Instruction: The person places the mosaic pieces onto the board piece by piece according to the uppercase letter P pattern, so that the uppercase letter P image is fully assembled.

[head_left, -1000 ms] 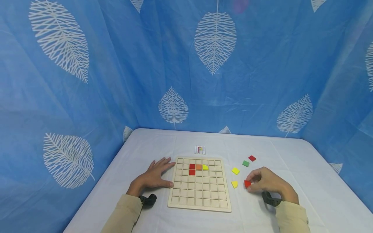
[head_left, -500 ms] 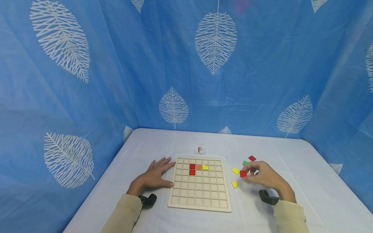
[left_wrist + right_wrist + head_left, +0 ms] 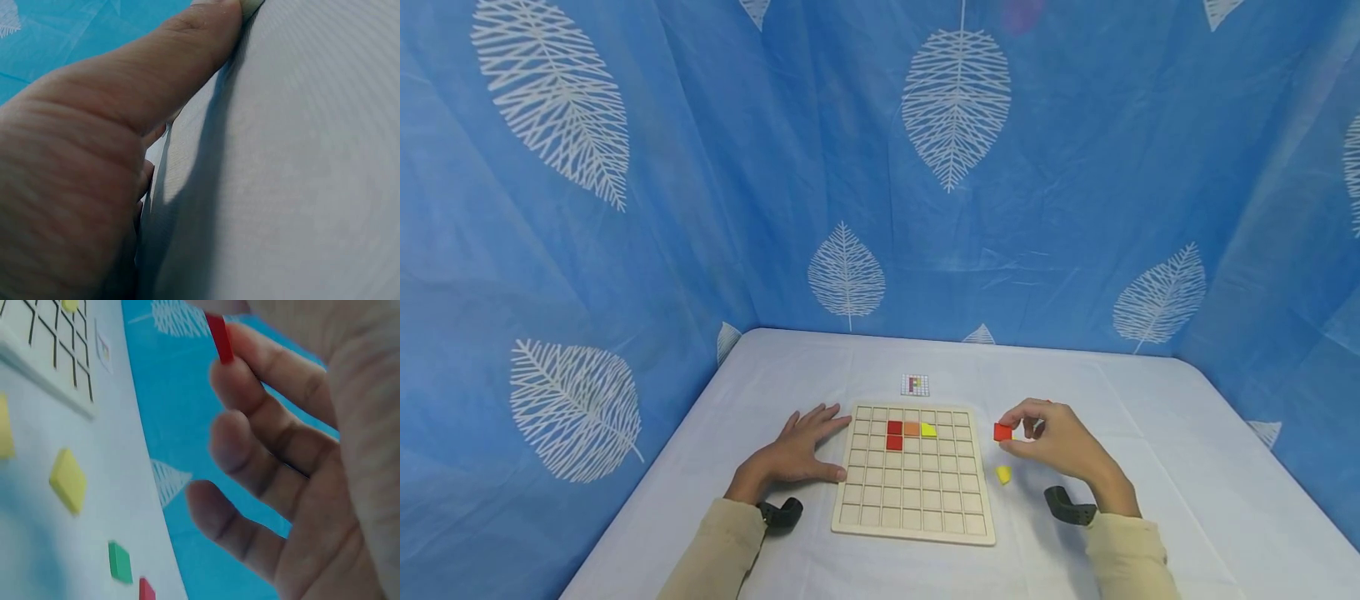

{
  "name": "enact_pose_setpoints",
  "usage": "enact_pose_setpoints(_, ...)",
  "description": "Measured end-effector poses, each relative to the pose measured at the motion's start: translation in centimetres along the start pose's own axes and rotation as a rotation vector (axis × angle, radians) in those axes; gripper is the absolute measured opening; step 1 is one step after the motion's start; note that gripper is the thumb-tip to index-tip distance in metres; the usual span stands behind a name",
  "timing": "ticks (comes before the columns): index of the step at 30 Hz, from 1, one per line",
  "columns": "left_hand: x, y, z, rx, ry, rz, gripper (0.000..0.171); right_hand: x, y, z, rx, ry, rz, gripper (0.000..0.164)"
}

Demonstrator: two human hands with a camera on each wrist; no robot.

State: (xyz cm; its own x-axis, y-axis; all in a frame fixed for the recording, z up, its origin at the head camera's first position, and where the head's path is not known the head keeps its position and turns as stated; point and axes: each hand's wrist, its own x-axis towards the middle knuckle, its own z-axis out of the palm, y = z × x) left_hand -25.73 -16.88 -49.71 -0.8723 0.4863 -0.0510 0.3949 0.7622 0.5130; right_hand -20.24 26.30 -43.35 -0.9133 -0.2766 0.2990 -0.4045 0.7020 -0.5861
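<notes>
Red tile [image 3: 1002, 432] pinched by right hand [image 3: 1063, 440]; left hand [image 3: 796, 450] splayed, touching wooden board [image 3: 912, 478]; grid-printed card [image 3: 915, 385] beyond.

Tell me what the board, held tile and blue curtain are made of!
Board: probably matte wood; pale tan with grid lines.
Held tile: painted wood or plastic, can't tell; flat, solid red.
Blue curtain: thin cloth or plastic sheeting, faintly shiny; folds and creases show.

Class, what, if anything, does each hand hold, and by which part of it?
Right hand: a red square tile, pinched by opposite edges between thumb and fingertips. Left hand: holds nothing; it touches the wooden grid board along its left edge.
</notes>
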Motion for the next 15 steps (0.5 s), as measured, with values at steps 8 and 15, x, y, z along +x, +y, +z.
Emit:
enact_pose_setpoints(8, 0.0, 0.2, -0.2, 0.002, -0.011, -0.010, 0.101, 1.2, -2.4, 0.7, -0.001, 0.078, -0.107, 0.026)
enact_pose_setpoints(15, -0.1, 0.1, -0.1, -0.002, -0.013, -0.010, 0.102, 2.7, -3.8, 1.5, -0.012, 0.138, -0.172, 0.026)
